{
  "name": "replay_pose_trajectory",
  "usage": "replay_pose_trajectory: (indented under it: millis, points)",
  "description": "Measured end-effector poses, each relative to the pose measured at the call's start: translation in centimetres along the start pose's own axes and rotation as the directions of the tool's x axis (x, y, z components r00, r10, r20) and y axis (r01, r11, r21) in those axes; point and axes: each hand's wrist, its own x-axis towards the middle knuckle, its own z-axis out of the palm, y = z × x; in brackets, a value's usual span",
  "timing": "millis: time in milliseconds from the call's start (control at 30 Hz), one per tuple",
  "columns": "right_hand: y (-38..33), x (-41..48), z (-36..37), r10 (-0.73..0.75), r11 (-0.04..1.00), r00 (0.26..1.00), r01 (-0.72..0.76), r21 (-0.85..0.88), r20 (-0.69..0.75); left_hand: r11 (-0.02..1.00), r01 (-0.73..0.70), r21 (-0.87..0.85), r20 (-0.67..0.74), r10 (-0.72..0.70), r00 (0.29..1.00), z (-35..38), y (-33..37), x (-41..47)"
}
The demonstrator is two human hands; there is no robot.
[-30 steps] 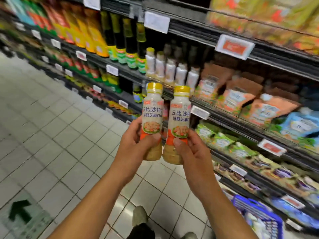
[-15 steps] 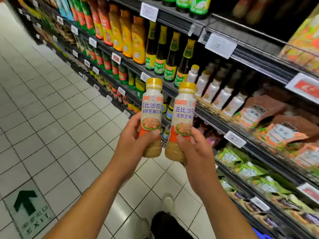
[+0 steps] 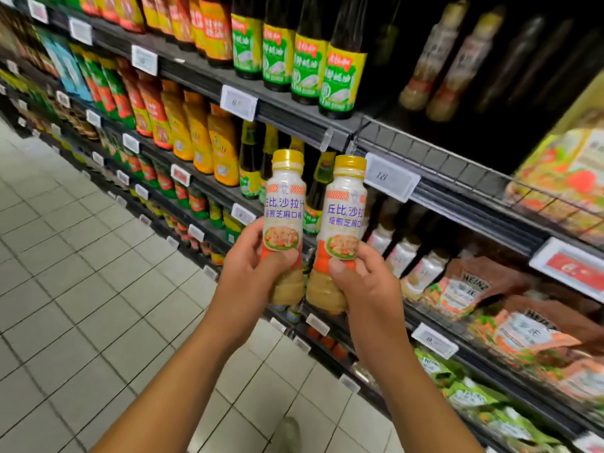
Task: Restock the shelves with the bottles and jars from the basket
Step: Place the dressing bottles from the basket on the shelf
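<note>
Two dressing bottles are held upright side by side, labels facing the person, probably so they can be matched to stock. The left hand [image 3: 258, 266] is wrapped around the left bottle [image 3: 283, 223]; the right hand [image 3: 366, 282] clasps the right bottle [image 3: 343, 233]. Both hover before the middle shelf's front edge [image 3: 464, 197], near matching bottles [image 3: 405, 256] just below it. No basket is visible.
</note>
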Motion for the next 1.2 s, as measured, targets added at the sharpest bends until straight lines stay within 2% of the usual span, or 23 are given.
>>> replay_pose_trajectory:
  millis: [200, 400, 733, 900, 1067, 1200]
  points:
    - [-2.0, 3.8, -1.1, -0.012, 0.999, 0.998, 0.010, -0.031, -0.063, 1.000, -0.025, -0.014, 0.081, 0.026, 0.996, 1.7, 0.3, 5.6]
    - [-3.9, 7.3, -1.7, -0.187, 0.980, 0.961, 0.167, -0.112, -0.203, 0.998, -0.038, -0.044, 0.226, 0.047, 0.973, 3.0, 1.4, 10.9]
    - [-6.5, 12.2, 0.5, -0.327, 0.945, 0.850, 0.300, -0.133, -0.414, 0.992, -0.031, -0.122, 0.495, 0.088, 0.865, 4.9, 3.7, 19.9]
    - [-8.3, 13.1, 0.6, -0.382, 0.924, 0.774, 0.336, -0.185, -0.504, 0.995, -0.047, -0.088, 0.579, 0.090, 0.810, 6.8, 5.3, 22.4]
    - [-10.8, 13.6, -0.6, -0.479, 0.876, 0.707, 0.350, -0.332, -0.520, 0.994, -0.104, -0.023, 0.616, 0.096, 0.782, 8.8, 6.7, 23.5]
    - [-12.6, 14.1, -2.4, -0.555, 0.827, 0.666, 0.376, -0.418, -0.498, 0.990, -0.131, -0.045, 0.635, 0.130, 0.762, 10.6, 7.9, 24.2]
